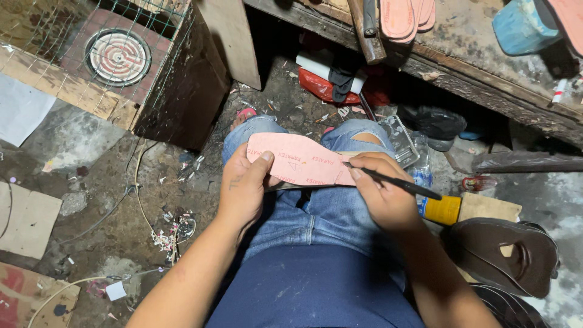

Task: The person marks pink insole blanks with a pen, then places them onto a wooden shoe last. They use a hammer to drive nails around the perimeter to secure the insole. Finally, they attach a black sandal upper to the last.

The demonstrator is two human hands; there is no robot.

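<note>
Dirty workshop floor (91,158), person seated, work on lap.
Head view: left hand (243,191) pinches pink insole (297,159) over the knees; right hand (382,194) pinches black pen (395,181), tip on the insole. Brown sandal (504,255) at right.

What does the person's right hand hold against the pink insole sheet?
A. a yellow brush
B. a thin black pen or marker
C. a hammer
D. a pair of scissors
B: the right hand grips a thin black pen, its tip touching the pink insole sheet, which the left hand steadies.
</note>
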